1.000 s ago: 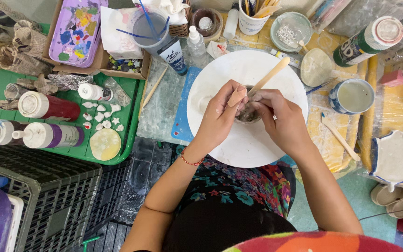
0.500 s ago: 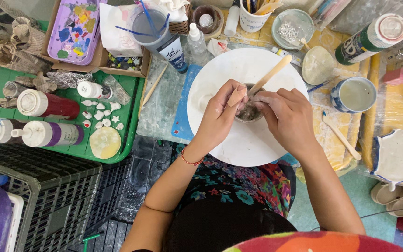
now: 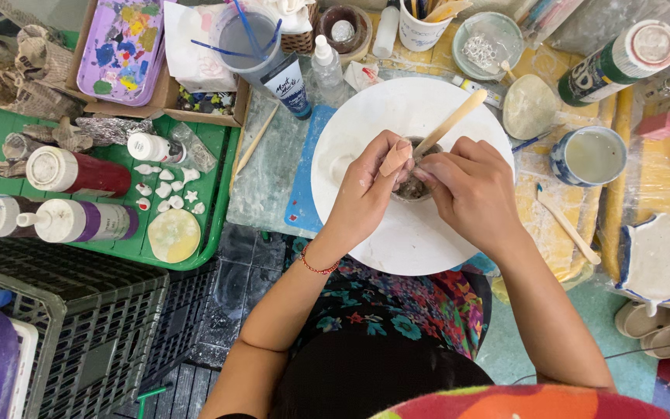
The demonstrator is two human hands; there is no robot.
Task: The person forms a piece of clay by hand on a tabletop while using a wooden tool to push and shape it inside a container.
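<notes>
A small grey clay cup (image 3: 411, 188) sits between both hands above a round white board (image 3: 397, 240). My left hand (image 3: 366, 190) grips the cup's left side, thumb at its rim. My right hand (image 3: 471, 190) holds the cup's right side and pinches a flat wooden stick (image 3: 451, 122) that slants up and to the right out of the cup. Most of the cup is hidden by my fingers.
A green tray (image 3: 215, 206) at left carries paint bottles (image 3: 79, 172), small white clay pieces (image 3: 166, 186) and a pale disc (image 3: 174, 235). Behind stand a purple palette (image 3: 122, 46), a water cup with brushes (image 3: 246, 39) and a blue-rimmed cup (image 3: 589, 155). Black crate (image 3: 63, 326) lower left.
My hands have shifted slightly on the cup and the stick's angle has barely changed; everything else is still.
</notes>
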